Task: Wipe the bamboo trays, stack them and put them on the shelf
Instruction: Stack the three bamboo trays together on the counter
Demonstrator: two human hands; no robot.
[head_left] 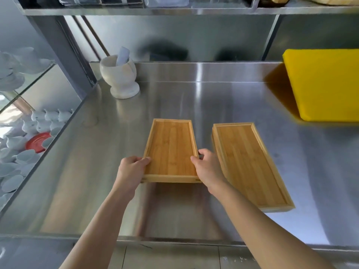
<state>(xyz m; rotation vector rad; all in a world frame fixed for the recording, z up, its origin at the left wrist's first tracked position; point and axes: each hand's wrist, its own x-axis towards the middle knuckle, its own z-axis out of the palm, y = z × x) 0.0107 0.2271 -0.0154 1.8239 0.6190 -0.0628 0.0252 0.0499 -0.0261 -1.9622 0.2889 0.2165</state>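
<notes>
Head view: both hands grip rectangular bamboo tray (171, 148).

Lighting: bright, diffuse daylight | Glare: broad white streaks on steel counter (194, 105) | Shadows: soft, beneath lifted tray (171, 148) | Blur: slight smear on second tray (250, 164) | Distortion: wide-angle bowing at edges, shelf (174, 10) curved

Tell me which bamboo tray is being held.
The left tray, gripped on its long sides by the left hand and right hand. The right tray lies untouched on the counter.
</notes>
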